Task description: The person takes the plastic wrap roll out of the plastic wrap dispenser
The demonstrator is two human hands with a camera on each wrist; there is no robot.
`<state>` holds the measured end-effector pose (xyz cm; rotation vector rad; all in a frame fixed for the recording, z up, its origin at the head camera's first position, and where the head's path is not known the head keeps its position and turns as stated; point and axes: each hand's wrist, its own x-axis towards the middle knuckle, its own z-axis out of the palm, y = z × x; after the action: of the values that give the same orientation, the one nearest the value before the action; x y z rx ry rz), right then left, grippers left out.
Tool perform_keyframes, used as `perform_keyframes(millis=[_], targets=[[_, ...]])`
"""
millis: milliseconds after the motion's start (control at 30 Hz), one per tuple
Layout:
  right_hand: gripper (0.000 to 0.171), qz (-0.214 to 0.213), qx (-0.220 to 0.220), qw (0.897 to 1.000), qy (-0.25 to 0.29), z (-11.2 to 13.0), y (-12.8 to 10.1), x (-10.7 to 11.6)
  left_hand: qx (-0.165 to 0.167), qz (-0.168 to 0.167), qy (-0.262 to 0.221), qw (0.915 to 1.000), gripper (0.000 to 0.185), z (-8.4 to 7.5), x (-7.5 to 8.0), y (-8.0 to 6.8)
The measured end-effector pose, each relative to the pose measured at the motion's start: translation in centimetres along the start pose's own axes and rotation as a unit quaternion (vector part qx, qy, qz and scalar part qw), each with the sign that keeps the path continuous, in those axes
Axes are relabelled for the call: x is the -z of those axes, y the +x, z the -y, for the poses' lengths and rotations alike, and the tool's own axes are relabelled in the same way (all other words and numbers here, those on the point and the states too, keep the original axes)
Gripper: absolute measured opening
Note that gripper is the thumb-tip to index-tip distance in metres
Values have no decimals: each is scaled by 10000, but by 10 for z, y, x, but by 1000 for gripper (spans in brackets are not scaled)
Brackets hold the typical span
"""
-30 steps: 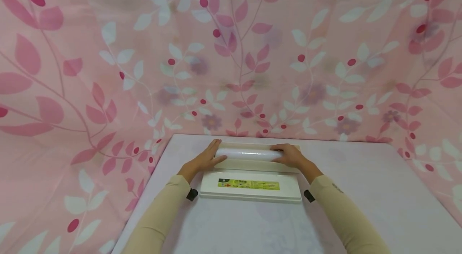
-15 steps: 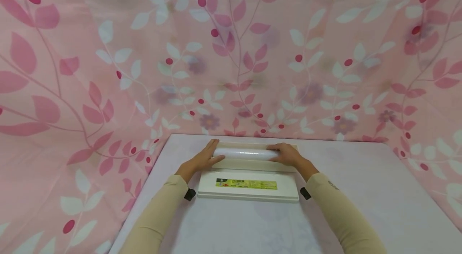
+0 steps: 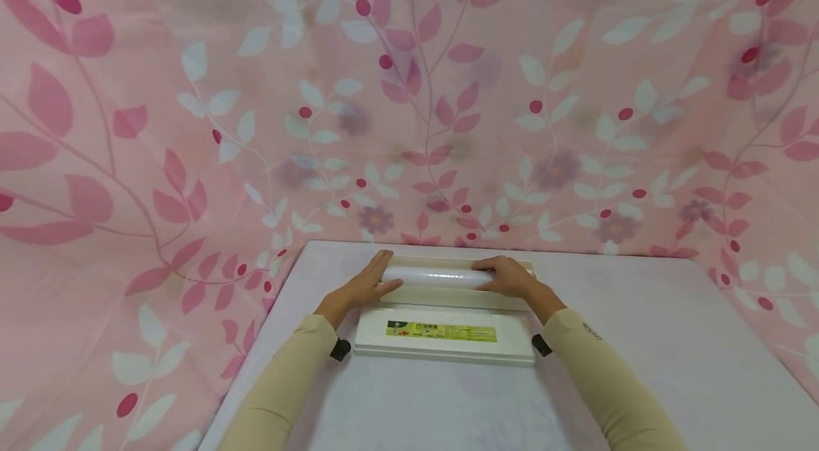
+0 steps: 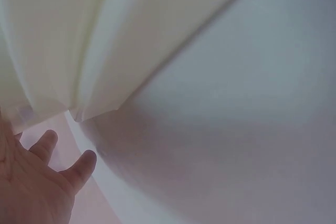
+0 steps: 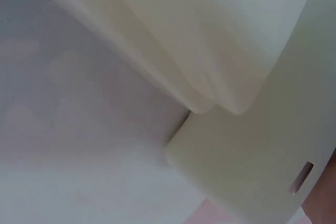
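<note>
Cream plastic makes up the long, shallow dispenser box lying open between the two hands, its tray part toward the far edge of the table and its flat lid folded toward the person. In the tray lies a roll of cling film, a smooth, glossy white cylinder running from hand to hand. The lid is a flat rectangle with rounded corners and carries a narrow green and yellow label along its length.

The left hand is at the roll's left end, fingers nearly straight and laid along it, thumb pressed against the roll's near side; it touches the roll rather than wrapping it. The right hand is at the opposite end, fingers bent over the top of the roll and gripping it. Both sleeves are a soft beige knit.

From the left wrist, only blurred cream plastic shows above the palm, the fingers spread and relaxed beside a pale surface. From the right wrist, the box's rounded cream corner fills the view, with a small slot in a flat panel.

The table is covered in a pale lilac cloth, smooth and matte. Beyond the hands hangs a pink curtain printed with leaves and berries.
</note>
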<state>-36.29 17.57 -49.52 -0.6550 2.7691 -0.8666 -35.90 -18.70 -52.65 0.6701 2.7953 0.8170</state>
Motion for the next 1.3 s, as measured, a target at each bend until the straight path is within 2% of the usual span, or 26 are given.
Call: perform_keyframes(millis=[233,433,667,800,1300], targets=[[56,-4,-185,9997,-175,1,5,3,75,18,-75,9999,90,-4,5,1],[57,-17,-385,9989,-256,0,6,1,27,-25,-62,10000,89,-2,4,3],[59,-150,-442,9987,-227,1,2,-3,29,5,-316,9995,89,-4,3,-1],[58,-234,-451,9984,-259,1,2,-4,30,-26,-260,9997,89,-4,3,-2],[61,-51,-670,9962,-546,-1,2,-9,144,28,-305,9994,89,-4,1,-3]])
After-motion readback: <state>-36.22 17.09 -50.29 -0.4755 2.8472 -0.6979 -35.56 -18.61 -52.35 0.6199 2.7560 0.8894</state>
